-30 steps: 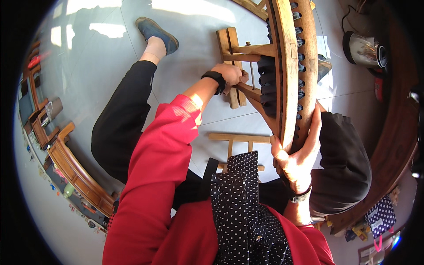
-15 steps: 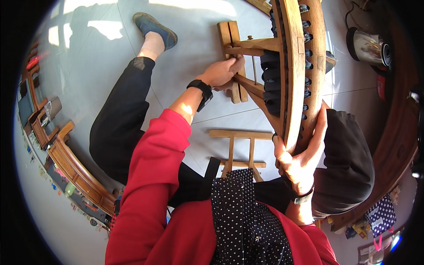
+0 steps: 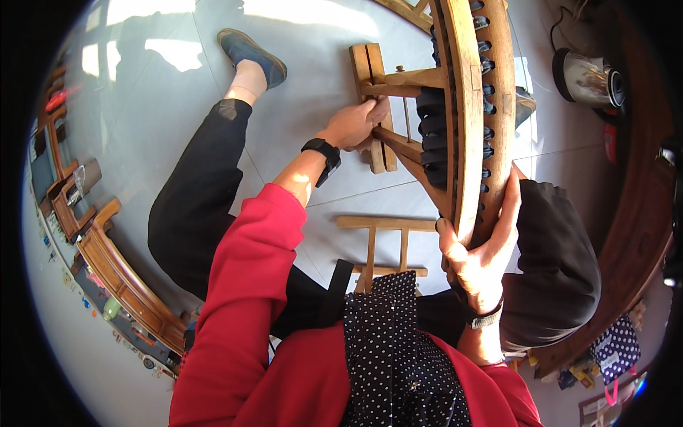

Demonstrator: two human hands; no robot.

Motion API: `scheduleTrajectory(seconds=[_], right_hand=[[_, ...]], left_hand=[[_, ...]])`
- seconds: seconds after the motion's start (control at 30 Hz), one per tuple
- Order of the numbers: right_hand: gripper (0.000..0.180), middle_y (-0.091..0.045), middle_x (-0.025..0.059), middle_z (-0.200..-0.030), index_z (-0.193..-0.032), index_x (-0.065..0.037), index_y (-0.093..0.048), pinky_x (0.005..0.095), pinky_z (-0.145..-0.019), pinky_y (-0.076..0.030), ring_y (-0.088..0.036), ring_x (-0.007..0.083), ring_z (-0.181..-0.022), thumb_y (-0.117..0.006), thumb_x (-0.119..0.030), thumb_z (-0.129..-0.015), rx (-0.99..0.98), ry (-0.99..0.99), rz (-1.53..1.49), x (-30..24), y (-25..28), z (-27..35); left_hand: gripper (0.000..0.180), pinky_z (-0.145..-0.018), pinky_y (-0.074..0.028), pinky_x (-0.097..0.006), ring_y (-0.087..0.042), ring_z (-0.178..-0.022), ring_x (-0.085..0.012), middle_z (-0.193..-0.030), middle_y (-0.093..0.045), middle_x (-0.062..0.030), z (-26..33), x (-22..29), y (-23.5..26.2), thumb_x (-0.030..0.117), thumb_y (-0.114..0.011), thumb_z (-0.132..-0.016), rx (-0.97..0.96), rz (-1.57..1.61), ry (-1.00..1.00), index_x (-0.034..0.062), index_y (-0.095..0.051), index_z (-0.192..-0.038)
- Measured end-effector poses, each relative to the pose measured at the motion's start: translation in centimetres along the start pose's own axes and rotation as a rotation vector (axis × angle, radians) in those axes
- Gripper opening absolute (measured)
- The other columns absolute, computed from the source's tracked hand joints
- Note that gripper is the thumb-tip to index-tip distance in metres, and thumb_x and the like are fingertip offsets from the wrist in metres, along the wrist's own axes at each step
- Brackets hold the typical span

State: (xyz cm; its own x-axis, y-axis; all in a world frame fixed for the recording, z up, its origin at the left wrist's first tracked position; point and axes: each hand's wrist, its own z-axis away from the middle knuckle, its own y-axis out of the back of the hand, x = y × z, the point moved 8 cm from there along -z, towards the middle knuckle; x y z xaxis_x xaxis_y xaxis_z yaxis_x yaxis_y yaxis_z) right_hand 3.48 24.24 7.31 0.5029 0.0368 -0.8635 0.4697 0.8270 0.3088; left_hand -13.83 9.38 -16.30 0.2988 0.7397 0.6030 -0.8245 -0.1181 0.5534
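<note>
A large wooden wheel (image 3: 469, 107) with a double rim and dark cords strung between the rims stands upright in front of me. My right hand (image 3: 480, 249) grips its rim near the bottom, fingers wrapped over the wood. My left hand (image 3: 356, 122), with a black watch on the wrist, is closed on a wooden spoke (image 3: 402, 146) near the hub, beside the upright wooden post (image 3: 373, 107) of the stand. The wheel's lower wooden frame (image 3: 384, 228) lies on the floor between my knees.
Grey tiled floor (image 3: 142, 107) stretches to the left, with my outstretched left leg and blue shoe (image 3: 252, 53) on it. A carved wooden bench (image 3: 121, 277) curves along the left rim. A dark metal pot (image 3: 590, 78) stands at upper right beside wooden furniture (image 3: 640, 213).
My left hand has slid along the spoke toward the stand's post and hub. My right hand keeps its hold on the rim; the wheel looks slightly turned.
</note>
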Motion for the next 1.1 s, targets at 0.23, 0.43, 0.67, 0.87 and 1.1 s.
scheduleTrajectory(seconds=[0.23, 0.43, 0.67, 0.87, 1.1], right_hand=[[0.112, -0.056, 0.0212, -0.136, -0.159, 0.002, -0.019, 0.0380, -0.105, -0.046, -0.058, 0.0254, -0.122, -0.084, -0.021, -0.070, -0.001, 0.000, 0.066, 0.4, 0.1, 0.4], [0.107, -0.060, 0.0170, -0.128, -0.158, 0.000, -0.022, 0.0341, -0.096, -0.050, -0.061, 0.0207, -0.108, -0.082, -0.020, -0.072, -0.009, -0.071, -0.034, 0.1, -0.2, 0.2], [0.107, -0.061, 0.0162, -0.125, -0.158, 0.001, -0.023, 0.0320, -0.092, -0.051, -0.061, 0.0191, -0.103, -0.082, -0.021, -0.072, 0.008, -0.045, -0.019, 0.1, -0.1, 0.0], [0.107, -0.060, 0.0175, -0.127, -0.157, 0.001, -0.024, 0.0331, -0.095, -0.050, -0.061, 0.0196, -0.106, -0.083, -0.021, -0.071, 0.004, -0.038, -0.026, 0.2, -0.1, 0.2], [0.106, -0.063, 0.0159, -0.122, -0.157, 0.001, -0.024, 0.0311, -0.088, -0.053, -0.062, 0.0180, -0.098, -0.084, -0.022, -0.072, -0.010, -0.057, -0.048, 0.1, -0.1, 0.0]], left_hand=[[0.026, -0.044, -0.041, -0.039, -0.052, -0.044, -0.0208, -0.060, -0.056, -0.0101, 0.5, -1.1, -2.2, 0.019, -0.041, -0.100, -0.424, 0.292, 0.303, 0.0122, -0.063, -0.114], [0.026, -0.046, -0.043, -0.038, -0.057, -0.047, -0.0230, -0.068, -0.064, -0.0116, -1.3, 2.2, -2.1, 0.012, -0.047, -0.092, -0.442, -0.193, -0.047, 0.0128, -0.071, -0.102], [0.025, -0.048, -0.045, -0.038, -0.059, -0.047, -0.0227, -0.075, -0.068, -0.0091, -0.3, -1.5, -1.0, 0.017, -0.034, -0.104, 0.130, -0.105, -0.156, 0.0089, -0.058, -0.103], [0.025, -0.043, -0.045, -0.038, -0.059, -0.047, -0.0192, -0.076, -0.068, -0.0063, 0.4, -2.0, -2.8, 0.010, -0.037, -0.099, -0.359, 0.243, 0.254, 0.0060, -0.061, -0.102], [0.028, -0.043, -0.043, -0.034, -0.062, -0.050, -0.0168, -0.076, -0.069, -0.0095, -0.6, 1.1, -1.8, 0.004, -0.045, -0.088, -0.531, 0.001, 0.245, 0.0093, -0.071, -0.098]])
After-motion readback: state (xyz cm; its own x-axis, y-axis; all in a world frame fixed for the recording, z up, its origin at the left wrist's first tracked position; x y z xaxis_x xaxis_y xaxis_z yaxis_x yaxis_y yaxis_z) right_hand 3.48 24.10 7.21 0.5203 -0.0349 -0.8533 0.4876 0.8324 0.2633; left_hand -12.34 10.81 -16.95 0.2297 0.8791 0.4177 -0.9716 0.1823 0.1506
